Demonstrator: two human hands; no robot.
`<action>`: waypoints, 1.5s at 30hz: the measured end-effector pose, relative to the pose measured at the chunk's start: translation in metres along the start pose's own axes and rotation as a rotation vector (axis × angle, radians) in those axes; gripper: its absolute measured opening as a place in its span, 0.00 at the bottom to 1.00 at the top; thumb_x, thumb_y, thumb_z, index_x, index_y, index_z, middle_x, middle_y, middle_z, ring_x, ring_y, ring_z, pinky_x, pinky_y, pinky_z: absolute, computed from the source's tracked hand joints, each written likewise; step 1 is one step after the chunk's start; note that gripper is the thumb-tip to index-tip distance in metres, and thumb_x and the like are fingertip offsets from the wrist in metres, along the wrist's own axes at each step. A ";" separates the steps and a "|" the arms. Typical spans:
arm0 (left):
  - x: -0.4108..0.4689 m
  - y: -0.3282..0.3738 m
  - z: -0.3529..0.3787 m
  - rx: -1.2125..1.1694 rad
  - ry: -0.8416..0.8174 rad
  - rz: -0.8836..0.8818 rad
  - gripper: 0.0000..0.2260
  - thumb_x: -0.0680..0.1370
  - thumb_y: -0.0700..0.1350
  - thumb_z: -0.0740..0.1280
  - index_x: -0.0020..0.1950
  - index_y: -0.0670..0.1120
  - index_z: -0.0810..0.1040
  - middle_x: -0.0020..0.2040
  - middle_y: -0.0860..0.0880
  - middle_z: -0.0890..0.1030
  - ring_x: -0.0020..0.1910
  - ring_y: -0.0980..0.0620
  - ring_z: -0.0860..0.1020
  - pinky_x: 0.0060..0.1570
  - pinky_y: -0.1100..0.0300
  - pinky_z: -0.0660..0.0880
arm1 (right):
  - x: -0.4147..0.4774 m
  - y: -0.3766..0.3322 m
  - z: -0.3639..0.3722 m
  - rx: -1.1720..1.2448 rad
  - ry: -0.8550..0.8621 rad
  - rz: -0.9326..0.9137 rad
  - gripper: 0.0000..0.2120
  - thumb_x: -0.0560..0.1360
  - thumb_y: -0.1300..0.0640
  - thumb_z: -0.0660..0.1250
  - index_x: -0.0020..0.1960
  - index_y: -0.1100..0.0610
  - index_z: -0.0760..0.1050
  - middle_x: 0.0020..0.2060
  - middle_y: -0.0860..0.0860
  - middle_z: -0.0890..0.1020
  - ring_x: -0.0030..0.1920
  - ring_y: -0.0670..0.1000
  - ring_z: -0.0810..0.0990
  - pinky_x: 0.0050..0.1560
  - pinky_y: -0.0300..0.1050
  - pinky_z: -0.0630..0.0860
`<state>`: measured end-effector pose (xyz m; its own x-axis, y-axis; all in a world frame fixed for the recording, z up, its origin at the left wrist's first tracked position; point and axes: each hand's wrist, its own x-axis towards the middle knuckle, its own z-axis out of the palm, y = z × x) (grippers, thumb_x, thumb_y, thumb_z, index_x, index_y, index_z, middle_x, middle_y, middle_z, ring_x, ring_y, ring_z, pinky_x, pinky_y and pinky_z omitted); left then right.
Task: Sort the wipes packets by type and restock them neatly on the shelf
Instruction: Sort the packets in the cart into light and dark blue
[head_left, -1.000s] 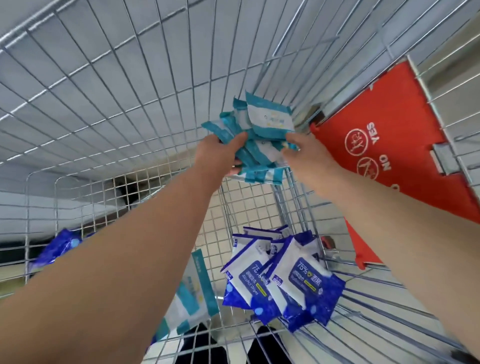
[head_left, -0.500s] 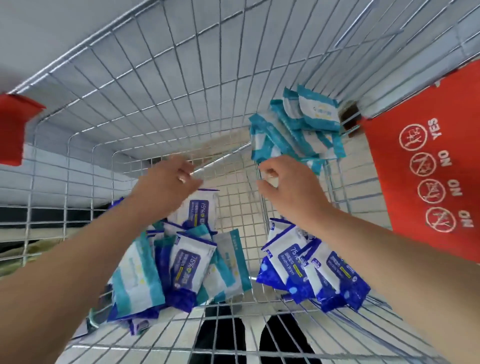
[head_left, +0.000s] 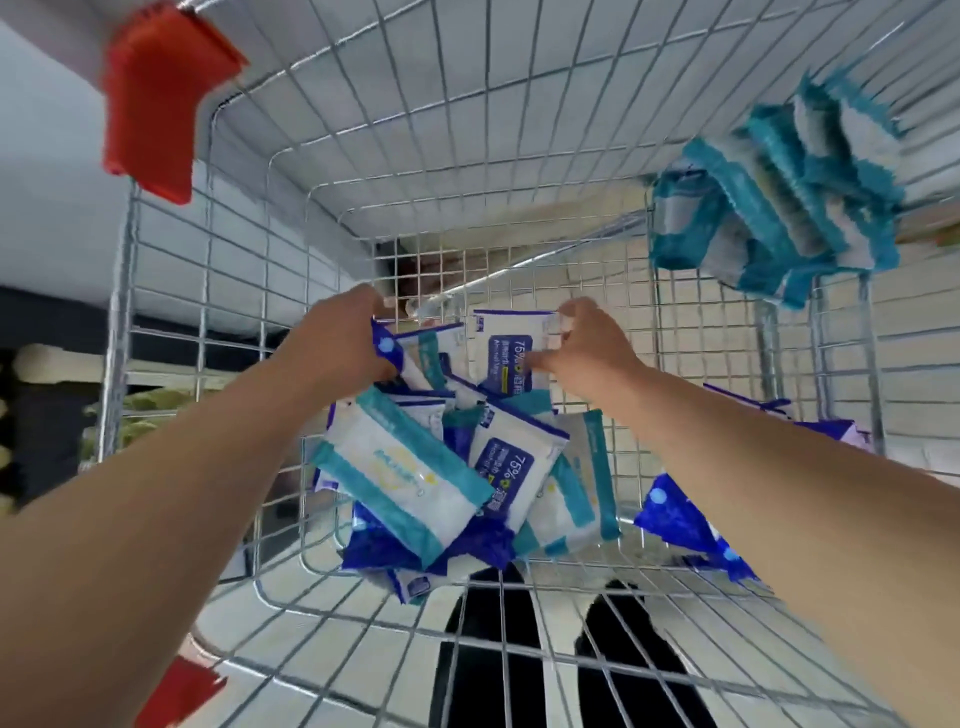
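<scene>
A jumbled pile of wipes packets is lying in the middle of the wire cart, teal-and-white ones mixed with dark blue ones marked 75%. A teal packet is lying tilted on top at the pile's near left. I am holding an upright blue packet at the pile's far edge in my right hand, and my left hand is gripping a blue-cornered packet. A blurred teal stack is sitting at the cart's far right corner, and more blue packets are lying along its right edge.
</scene>
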<state>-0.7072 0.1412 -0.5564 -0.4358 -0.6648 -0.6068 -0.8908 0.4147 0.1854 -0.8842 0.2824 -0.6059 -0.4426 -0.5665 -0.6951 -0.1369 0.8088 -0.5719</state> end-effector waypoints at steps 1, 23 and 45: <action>0.000 -0.002 0.000 0.002 0.006 0.014 0.25 0.69 0.43 0.76 0.63 0.43 0.72 0.56 0.41 0.77 0.52 0.43 0.74 0.48 0.55 0.70 | 0.002 0.000 0.002 0.032 0.010 0.022 0.32 0.71 0.60 0.74 0.69 0.59 0.62 0.56 0.53 0.76 0.46 0.49 0.76 0.32 0.33 0.67; -0.037 0.013 -0.048 -0.431 0.230 0.033 0.10 0.79 0.47 0.66 0.58 0.49 0.68 0.44 0.53 0.73 0.37 0.58 0.73 0.28 0.65 0.68 | -0.041 -0.009 -0.062 0.248 -0.239 -0.065 0.08 0.74 0.62 0.69 0.53 0.56 0.77 0.48 0.53 0.84 0.48 0.53 0.84 0.52 0.56 0.80; -0.012 0.001 -0.028 -0.541 0.440 -0.123 0.22 0.71 0.39 0.73 0.61 0.47 0.68 0.50 0.49 0.73 0.48 0.46 0.75 0.48 0.50 0.77 | -0.044 0.001 -0.020 0.284 -0.020 0.153 0.07 0.74 0.62 0.66 0.50 0.64 0.75 0.48 0.65 0.81 0.43 0.60 0.83 0.42 0.54 0.79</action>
<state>-0.7066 0.1322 -0.5267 -0.2375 -0.9238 -0.3003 -0.8258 0.0292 0.5632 -0.8828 0.3115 -0.5671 -0.4210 -0.4472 -0.7892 0.1840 0.8098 -0.5571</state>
